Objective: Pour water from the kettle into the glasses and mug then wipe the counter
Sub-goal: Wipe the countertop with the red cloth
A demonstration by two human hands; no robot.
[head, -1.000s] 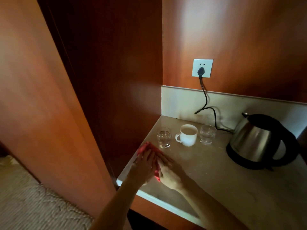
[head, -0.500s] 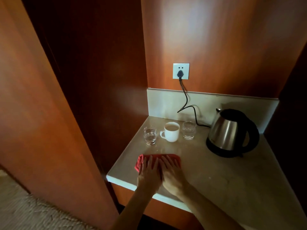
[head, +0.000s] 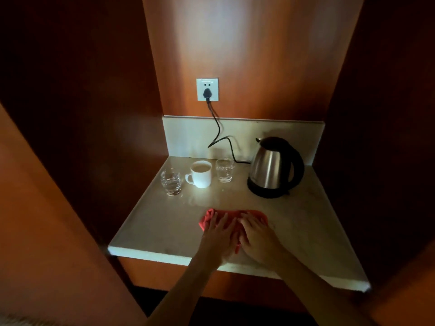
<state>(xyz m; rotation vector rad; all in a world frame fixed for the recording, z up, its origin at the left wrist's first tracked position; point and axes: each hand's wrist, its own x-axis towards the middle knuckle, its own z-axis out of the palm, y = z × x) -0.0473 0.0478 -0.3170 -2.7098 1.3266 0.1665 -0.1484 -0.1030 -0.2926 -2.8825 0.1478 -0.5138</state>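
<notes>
Both hands, the left hand (head: 220, 234) and the right hand (head: 257, 234), press flat with straight fingers on the cloth (head: 253, 214) on the counter (head: 153, 228). Behind the cloth stand two glasses (head: 171, 182), seemingly with water, a mug (head: 201, 174) and the kettle (head: 274, 167).

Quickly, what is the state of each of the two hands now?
Left hand: open, fingers flat, pressing on the red cloth.
Right hand: open, also pressing flat on the cloth.

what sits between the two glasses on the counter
The white mug stands between the left glass and the right glass, handle turned toward the left glass. The head view shows it.
</notes>
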